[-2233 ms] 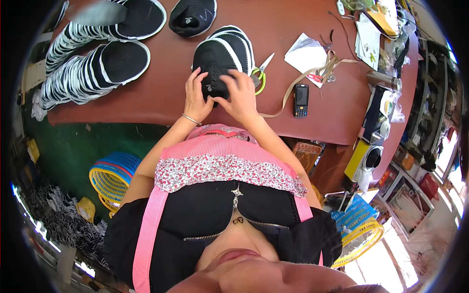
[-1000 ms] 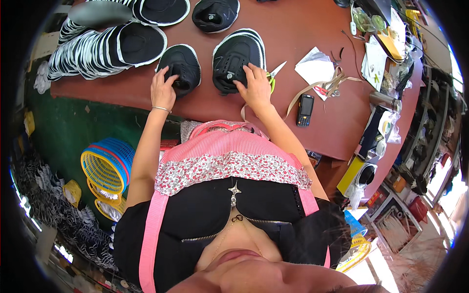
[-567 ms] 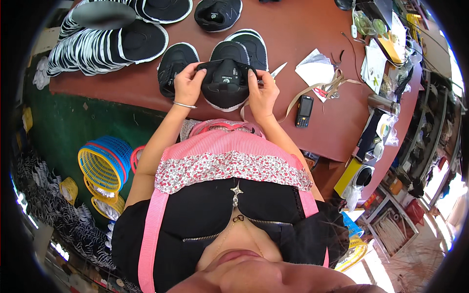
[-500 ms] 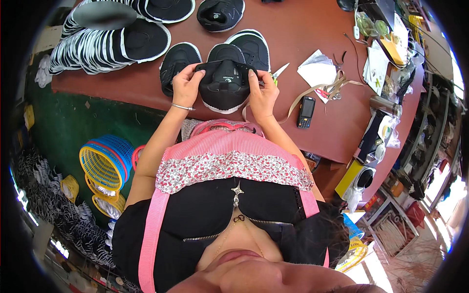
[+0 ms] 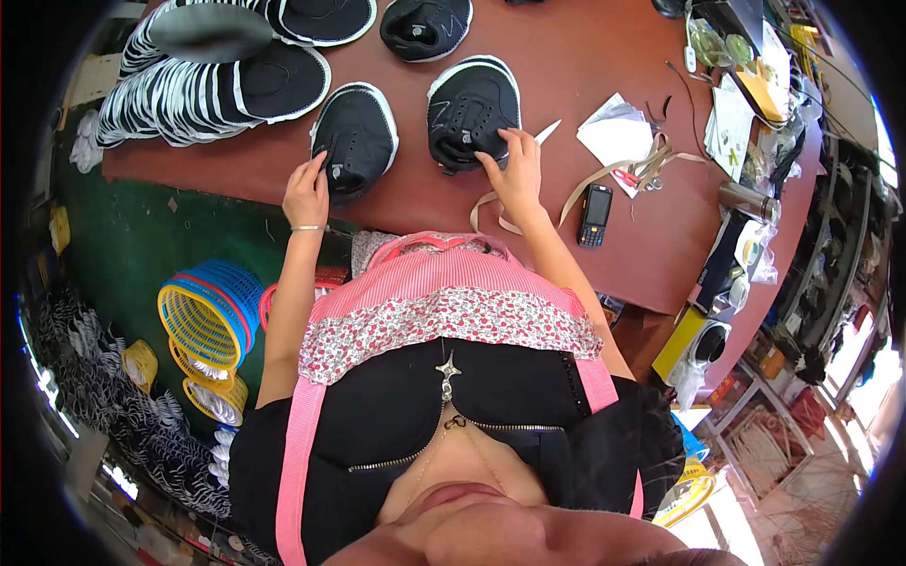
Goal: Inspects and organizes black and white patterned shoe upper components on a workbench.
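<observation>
On the red-brown bench, the left shoe lies just beyond the left hand, which reaches its near left side; the right shoe has the right hand at its near right edge. Both hands are loosely curled; whether either grips, I cannot tell. Around are green floor, a striped stack, baskets, paper and a handset. Half a second ago both hands held one shoe; now they are farther apart.
</observation>
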Demonstrator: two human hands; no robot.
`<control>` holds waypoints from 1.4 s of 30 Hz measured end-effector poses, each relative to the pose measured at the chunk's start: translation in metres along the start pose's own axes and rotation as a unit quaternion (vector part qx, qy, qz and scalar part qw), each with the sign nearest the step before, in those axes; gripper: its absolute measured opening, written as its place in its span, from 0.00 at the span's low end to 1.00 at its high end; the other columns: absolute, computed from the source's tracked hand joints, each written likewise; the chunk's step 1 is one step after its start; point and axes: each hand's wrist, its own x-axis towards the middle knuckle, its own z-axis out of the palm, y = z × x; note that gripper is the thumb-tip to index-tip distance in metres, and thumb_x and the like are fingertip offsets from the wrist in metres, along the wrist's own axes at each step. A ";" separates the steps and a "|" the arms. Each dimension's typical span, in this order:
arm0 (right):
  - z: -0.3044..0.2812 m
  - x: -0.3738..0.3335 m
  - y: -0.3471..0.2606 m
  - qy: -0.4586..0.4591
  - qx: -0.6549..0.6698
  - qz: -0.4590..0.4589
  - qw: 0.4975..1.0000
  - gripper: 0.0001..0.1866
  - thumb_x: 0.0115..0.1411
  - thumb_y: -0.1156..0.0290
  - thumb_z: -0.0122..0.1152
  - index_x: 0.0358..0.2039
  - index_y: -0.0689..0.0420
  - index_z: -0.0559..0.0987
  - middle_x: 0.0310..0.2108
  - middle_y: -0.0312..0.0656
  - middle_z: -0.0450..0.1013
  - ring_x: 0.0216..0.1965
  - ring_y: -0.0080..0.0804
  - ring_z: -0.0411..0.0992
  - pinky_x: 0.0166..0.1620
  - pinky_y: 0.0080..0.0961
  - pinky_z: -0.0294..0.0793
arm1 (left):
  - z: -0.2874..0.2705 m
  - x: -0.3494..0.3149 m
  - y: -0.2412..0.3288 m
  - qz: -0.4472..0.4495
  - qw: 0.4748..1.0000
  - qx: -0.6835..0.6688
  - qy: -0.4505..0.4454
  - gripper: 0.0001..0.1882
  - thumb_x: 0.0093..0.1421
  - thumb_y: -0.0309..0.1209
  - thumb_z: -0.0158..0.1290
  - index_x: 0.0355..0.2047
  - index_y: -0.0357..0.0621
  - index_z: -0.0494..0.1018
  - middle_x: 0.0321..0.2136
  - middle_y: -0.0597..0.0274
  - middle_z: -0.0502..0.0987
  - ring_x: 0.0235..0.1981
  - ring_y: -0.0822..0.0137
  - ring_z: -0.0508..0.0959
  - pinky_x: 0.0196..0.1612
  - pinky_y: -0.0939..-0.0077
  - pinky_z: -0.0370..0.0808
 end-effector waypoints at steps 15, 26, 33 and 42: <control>-0.003 0.006 -0.012 0.012 0.009 -0.010 1.000 0.21 0.55 0.62 0.73 0.46 0.58 0.80 0.49 0.46 0.74 0.50 0.49 0.70 0.53 0.43 0.72 | -0.059 0.054 0.052 -0.133 0.980 -0.140 -0.053 0.11 0.65 0.34 0.60 0.44 0.44 0.82 0.30 0.61 0.83 0.28 0.67 0.81 0.34 0.71 0.76; 0.003 -0.001 -0.047 0.016 -0.024 -0.001 1.000 0.22 0.54 0.68 0.72 0.49 0.57 0.78 0.51 0.47 0.71 0.52 0.49 0.70 0.54 0.41 0.72 | -0.041 0.180 0.076 -0.012 0.979 -0.202 -0.031 0.12 0.65 0.32 0.60 0.46 0.40 0.83 0.31 0.62 0.84 0.33 0.76 0.80 0.38 0.77 0.76; 0.011 -0.005 -0.025 0.014 -0.053 0.052 0.997 0.25 0.54 0.65 0.73 0.52 0.56 0.78 0.52 0.44 0.72 0.53 0.48 0.70 0.55 0.41 0.72 | 0.030 0.377 0.052 0.183 0.973 -0.077 0.119 0.13 0.66 0.42 0.56 0.46 0.53 0.83 0.41 0.52 0.84 0.42 0.48 0.83 0.45 0.60 0.78; 0.018 -0.012 -0.021 0.115 -0.047 0.040 0.991 0.14 0.56 0.71 0.70 0.42 0.59 0.80 0.40 0.43 0.77 0.42 0.47 0.75 0.48 0.40 0.76 | 0.092 0.390 0.090 0.263 0.950 -0.169 0.011 0.18 0.67 0.43 0.57 0.50 0.45 0.79 0.47 0.52 0.83 0.46 0.54 0.83 0.51 0.64 0.77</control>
